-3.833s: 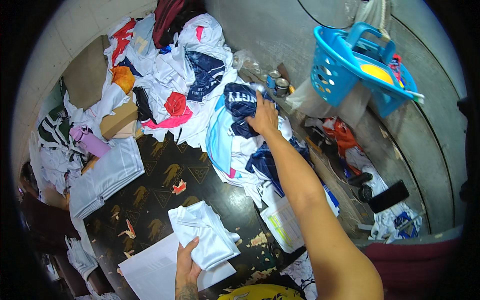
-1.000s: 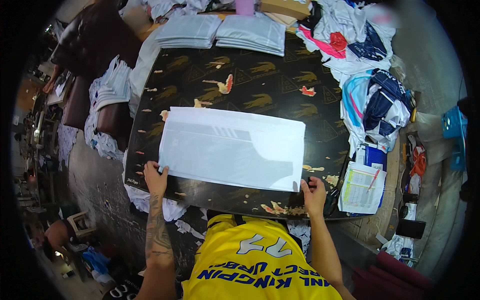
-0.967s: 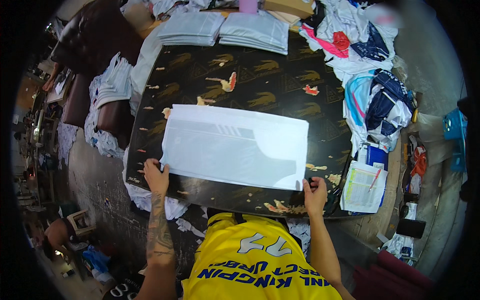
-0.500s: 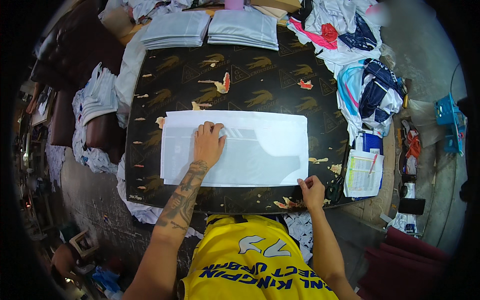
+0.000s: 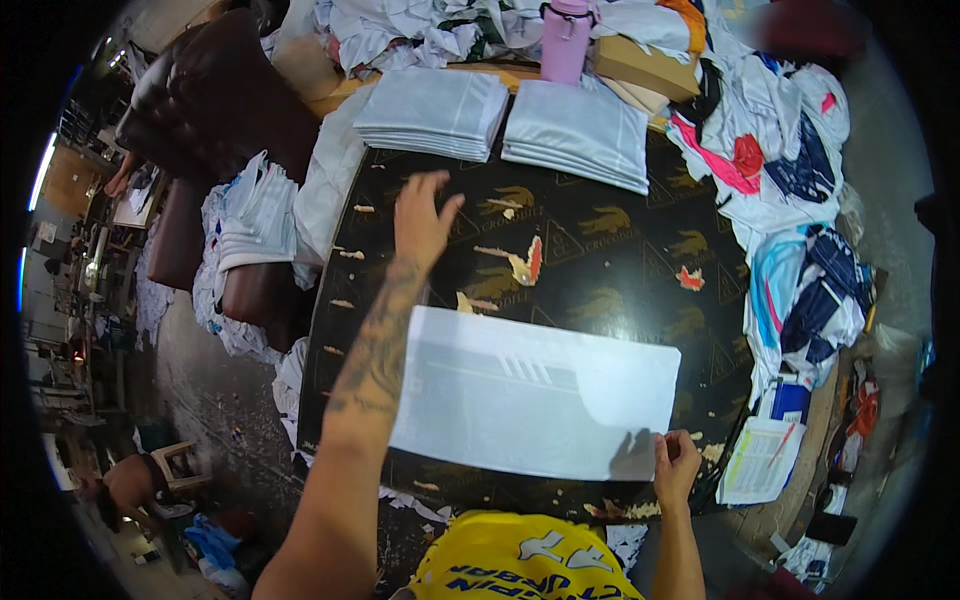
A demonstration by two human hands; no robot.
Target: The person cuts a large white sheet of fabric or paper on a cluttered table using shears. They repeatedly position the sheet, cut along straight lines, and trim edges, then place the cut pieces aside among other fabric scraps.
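Note:
A white rectangular sheet (image 5: 530,405) with a pale grey print and several slanted white stripes lies flat on the black tabletop (image 5: 640,265). Whether it is cloth or paper I cannot tell. My right hand (image 5: 677,468) pinches its near right corner between thumb and fingers. Beyond the sheet's far left corner, my left hand (image 5: 425,222) hovers over the table, fingers stretched forward and thumb apart, holding nothing. Just ahead of it lies a stack of folded pale grey cloth (image 5: 432,115). A second folded stack (image 5: 577,135) sits to its right.
Behind the stacks stands a pink bottle (image 5: 565,40) beside a cardboard box (image 5: 645,68). Loose printed fabric (image 5: 800,170) is heaped along the right edge, above a paper form (image 5: 757,460) with a pen. To the left are a dark leather armchair (image 5: 215,95) and folded white cloth (image 5: 258,220).
My left hand has lifted off the sheet and reached forward toward the folded stacks. My right hand stays at the sheet's near right corner. The view has tilted up and shifted left.

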